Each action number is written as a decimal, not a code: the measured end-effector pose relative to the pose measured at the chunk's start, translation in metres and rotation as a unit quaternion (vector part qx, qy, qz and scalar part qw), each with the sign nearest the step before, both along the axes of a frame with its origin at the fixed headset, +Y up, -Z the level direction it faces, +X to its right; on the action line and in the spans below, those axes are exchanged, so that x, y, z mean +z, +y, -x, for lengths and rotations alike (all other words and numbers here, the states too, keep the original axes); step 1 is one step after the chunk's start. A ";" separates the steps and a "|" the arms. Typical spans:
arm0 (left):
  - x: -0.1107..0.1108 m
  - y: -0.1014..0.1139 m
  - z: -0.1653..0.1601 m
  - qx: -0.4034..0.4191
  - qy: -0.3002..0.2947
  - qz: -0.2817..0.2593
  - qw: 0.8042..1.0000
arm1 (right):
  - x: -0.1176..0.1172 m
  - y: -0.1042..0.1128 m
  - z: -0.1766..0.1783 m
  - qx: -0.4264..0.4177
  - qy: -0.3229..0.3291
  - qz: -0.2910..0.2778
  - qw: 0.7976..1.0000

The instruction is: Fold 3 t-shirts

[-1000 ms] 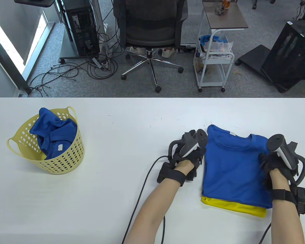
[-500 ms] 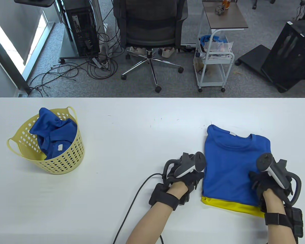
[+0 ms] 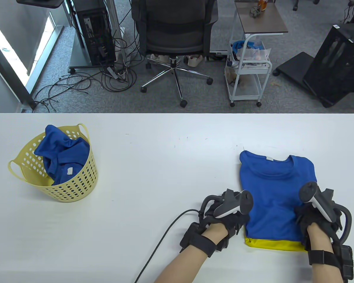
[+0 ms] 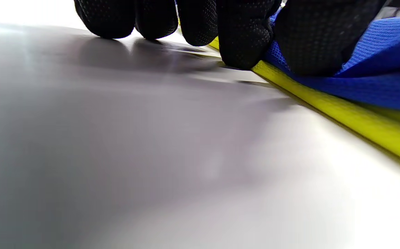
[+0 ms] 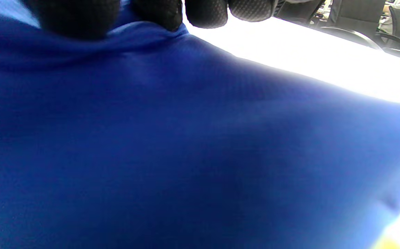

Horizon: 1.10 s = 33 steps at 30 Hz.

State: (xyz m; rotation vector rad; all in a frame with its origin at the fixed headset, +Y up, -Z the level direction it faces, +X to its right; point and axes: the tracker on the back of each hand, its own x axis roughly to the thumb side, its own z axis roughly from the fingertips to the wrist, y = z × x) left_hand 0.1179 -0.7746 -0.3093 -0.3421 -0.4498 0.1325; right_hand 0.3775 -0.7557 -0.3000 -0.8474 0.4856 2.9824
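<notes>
Both hands are now sitting lower on the folded blue t-shirt than a second ago, down by its yellow hem.

Left hand (image 3: 224,219) is pinching the blue t-shirt (image 3: 275,200) at the hem's left corner, fingers (image 4: 244,38) touching the yellow edge (image 4: 341,114); right hand (image 3: 314,224) is gripping a fold of blue cloth at the shirt's right side. To do this well, I judge both corners should be lifting together, keeping the hem level so the layers are not sliding apart. The shirt is lying on a white worktop (image 3: 153,165); well left of the shirt, a yellow basket (image 3: 73,185) is holding more blue clothing (image 3: 62,153). Beyond the shirt, an office chair (image 3: 174,35) and a white cart (image 3: 249,67) are standing on grey carpet.
</notes>
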 end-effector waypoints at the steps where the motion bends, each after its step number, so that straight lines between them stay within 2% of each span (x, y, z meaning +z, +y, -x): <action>1: 0.001 0.000 -0.002 0.000 -0.003 0.001 1.000 | 0.000 0.000 -0.002 0.001 -0.002 0.001 1.000; 5: 0.009 0.001 -0.011 -0.003 -0.019 0.004 1.000 | 0.000 0.000 -0.011 -0.003 -0.016 0.003 1.000; 11: 0.006 0.003 -0.005 -0.002 -0.016 0.004 1.000 | 0.001 0.001 -0.014 0.005 -0.020 0.005 1.000; 17: -0.005 0.020 0.023 0.003 0.015 -0.022 1.000 | 0.004 0.028 0.000 0.019 0.011 -0.047 0.999; 21: -0.016 0.049 0.059 0.001 0.044 -0.070 0.997 | 0.004 0.050 0.022 0.012 0.049 -0.085 0.995; 26: -0.025 0.099 0.130 0.039 0.105 -0.145 0.983 | 0.007 0.070 0.069 -0.003 0.124 -0.139 0.983; 28: -0.026 0.119 0.163 0.053 0.135 -0.181 0.973 | 0.010 0.071 0.087 -0.013 0.156 -0.159 0.975; 33: -0.029 0.154 0.237 0.031 0.197 -0.217 0.956 | 0.016 0.061 0.115 -0.040 0.200 -0.184 0.962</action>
